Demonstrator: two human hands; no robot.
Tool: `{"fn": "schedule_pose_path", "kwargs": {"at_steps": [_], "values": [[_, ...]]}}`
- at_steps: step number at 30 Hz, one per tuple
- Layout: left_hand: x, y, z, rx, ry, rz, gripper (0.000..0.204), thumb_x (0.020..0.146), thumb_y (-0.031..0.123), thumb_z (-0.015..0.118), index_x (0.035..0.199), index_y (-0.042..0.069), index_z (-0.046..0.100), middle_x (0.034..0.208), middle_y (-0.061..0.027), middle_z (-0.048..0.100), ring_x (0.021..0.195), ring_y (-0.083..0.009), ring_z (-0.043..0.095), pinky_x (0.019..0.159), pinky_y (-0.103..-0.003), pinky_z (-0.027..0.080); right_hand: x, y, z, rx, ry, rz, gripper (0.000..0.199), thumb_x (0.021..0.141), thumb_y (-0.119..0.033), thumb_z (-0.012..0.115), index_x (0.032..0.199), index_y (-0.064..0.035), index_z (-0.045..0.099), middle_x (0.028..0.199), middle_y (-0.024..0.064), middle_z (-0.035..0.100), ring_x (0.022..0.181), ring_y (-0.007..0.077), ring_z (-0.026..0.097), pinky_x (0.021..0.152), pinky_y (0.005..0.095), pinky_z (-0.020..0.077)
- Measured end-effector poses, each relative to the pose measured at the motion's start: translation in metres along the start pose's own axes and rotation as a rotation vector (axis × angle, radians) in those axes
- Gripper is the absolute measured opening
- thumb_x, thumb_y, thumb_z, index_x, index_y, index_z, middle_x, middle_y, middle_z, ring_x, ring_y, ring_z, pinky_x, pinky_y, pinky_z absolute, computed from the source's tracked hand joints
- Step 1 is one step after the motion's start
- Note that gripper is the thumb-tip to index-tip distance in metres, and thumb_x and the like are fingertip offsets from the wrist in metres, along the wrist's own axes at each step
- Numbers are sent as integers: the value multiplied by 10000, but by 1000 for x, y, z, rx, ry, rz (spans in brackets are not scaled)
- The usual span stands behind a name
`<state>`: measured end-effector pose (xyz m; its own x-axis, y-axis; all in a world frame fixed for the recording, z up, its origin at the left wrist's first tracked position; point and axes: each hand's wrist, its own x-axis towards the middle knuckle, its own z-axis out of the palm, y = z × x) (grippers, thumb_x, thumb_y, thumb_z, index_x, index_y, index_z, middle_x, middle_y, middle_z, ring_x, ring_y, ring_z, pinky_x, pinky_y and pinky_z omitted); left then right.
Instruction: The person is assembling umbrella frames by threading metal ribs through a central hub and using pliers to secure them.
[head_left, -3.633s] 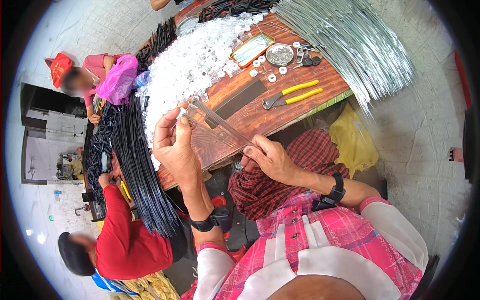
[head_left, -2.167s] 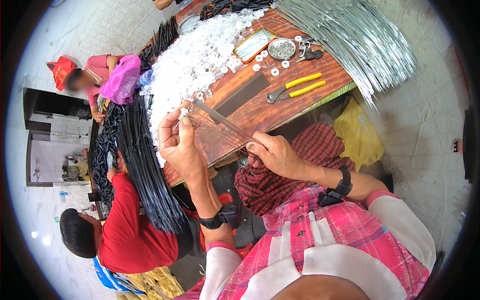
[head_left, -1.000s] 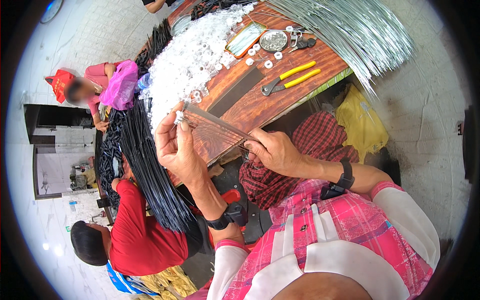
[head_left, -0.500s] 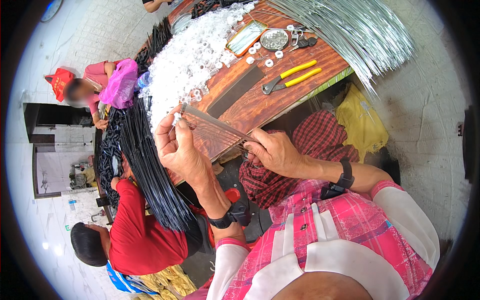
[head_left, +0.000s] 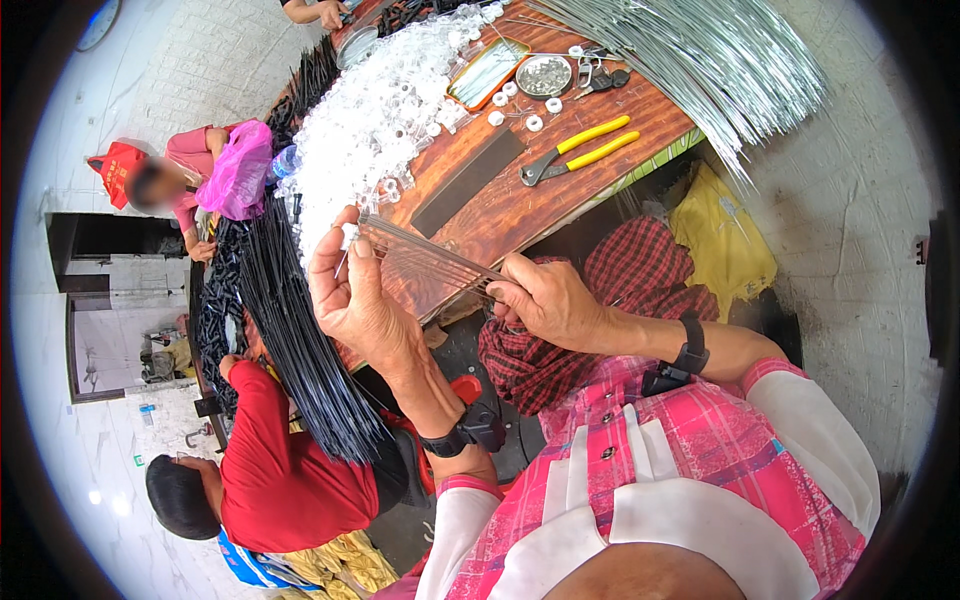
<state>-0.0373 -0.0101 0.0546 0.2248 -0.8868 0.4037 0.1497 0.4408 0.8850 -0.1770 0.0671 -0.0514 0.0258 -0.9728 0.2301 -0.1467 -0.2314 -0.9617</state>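
My left hand [head_left: 362, 300] is raised over the near edge of the wooden table, thumb and fingers pinching a small white plastic piece [head_left: 350, 234]. A thin pin-like length shows below that piece. My right hand [head_left: 552, 302] is closed around one end of a fanned bundle of thin metal rods [head_left: 430, 252]. The rods slant up and left, and their far tips reach the white piece at my left fingertips. Whether a rod tip sits inside the piece is too small to tell.
On the table [head_left: 620, 95] lie clear-white plastic pieces [head_left: 365, 115], a dark block [head_left: 468, 185], yellow-handled nippers [head_left: 580, 150], a tin [head_left: 488, 72], a dish [head_left: 545, 77] and silver rods [head_left: 690, 70]. Black rods [head_left: 300, 330] lie left, beside a person in red [head_left: 290, 460]. Others sit farther off.
The white piece shows more plainly between my left thumb and fingers, which have shifted slightly. My right hand stays almost still. At the far edge, another person's hand has come further into view.
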Motion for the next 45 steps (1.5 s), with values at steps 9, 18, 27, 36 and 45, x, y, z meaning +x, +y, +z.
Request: {"fn": "schedule_pose_path", "kwargs": {"at_steps": [9,18,27,36,45], "values": [[-3,2,2,56,6,49,214,888,-65,614,1095,-18,593,1120,-189,673,850,-104,641,772,-232,531,-1,-4,1,-7,-10,-9,197,1000,-137,534,880,13,488,687,125,683,604,191,702,513,291,550],[-8,-1,1,110,51,34,256,894,-8,667,1137,-36,590,1100,-179,688,901,-143,677,779,-258,559,0,-2,1,-24,54,-16,188,991,-126,541,873,16,506,685,133,681,612,207,704,524,306,550],[-7,8,3,25,0,51,288,892,-50,639,1175,-36,589,1138,-193,676,896,-117,659,787,-244,540,-4,-7,0,14,1,2,205,993,-136,541,858,12,494,685,138,680,602,199,699,520,302,545],[-6,3,-13,-94,-101,-17,360,890,-15,641,1241,-32,563,1169,-179,658,947,-147,665,827,-263,563,-5,-13,-4,21,-32,23,217,997,-151,538,858,9,493,691,135,689,609,185,700,517,293,540],[-2,2,-21,-230,-242,-53,428,884,30,674,1286,-34,543,1235,-213,623,986,-179,678,823,-288,595,-3,-19,-11,71,-124,106,252,1012,-197,507,895,25,530,714,142,692,638,209,705,570,315,556]]}}
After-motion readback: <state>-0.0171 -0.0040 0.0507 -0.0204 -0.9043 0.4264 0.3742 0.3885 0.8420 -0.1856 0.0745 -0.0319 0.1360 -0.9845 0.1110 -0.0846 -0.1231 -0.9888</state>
